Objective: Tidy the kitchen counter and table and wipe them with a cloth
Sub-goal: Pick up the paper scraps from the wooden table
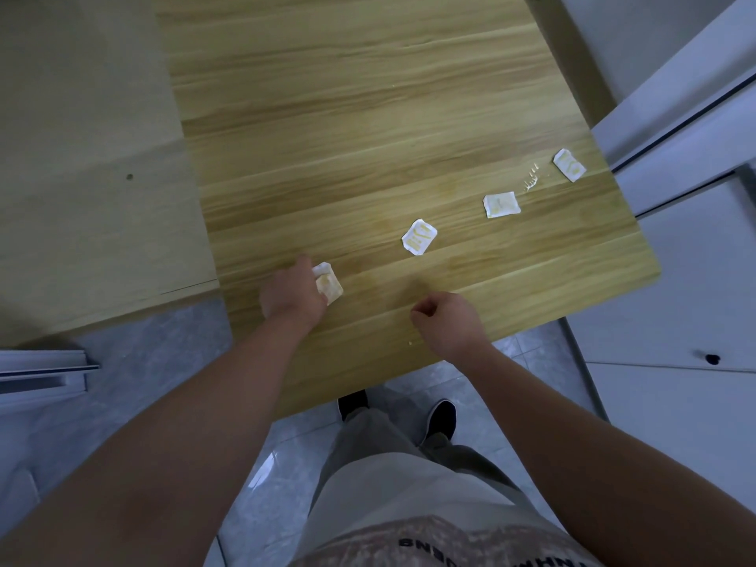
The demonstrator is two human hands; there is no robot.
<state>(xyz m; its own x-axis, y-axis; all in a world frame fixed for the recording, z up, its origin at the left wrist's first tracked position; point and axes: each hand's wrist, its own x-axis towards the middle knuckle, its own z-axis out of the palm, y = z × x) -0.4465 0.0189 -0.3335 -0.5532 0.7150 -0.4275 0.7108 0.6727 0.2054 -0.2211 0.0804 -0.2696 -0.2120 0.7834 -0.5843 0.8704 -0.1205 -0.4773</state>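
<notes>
I am looking down on a wooden table point(368, 116) with four small white scraps of paper stained yellow lying across its near half in a loose line that runs from the left edge toward the right edge. My left hand point(292, 290) is down on the table close to the left edge, fingers curled over the nearest scrap point(328, 283), which shows at the thumb side of the hand; I read that as a grip on the scrap, though the fingertips themselves are hidden under the hand. My right hand point(446, 319) hovers low near the near edge, loosely clenched, with nothing visible in it. The second scrap point(419, 236) lies flat toward the middle of the table, apart from both hands. The third scrap point(500, 204) lies farther right, and the fourth scrap point(569, 164) sits close to the right edge. Between the third and fourth there is a small scatter of pale crumbs point(532, 180). One more speck point(410, 342) lies near the near edge, just beside my right wrist. No cloth is in view.
</notes>
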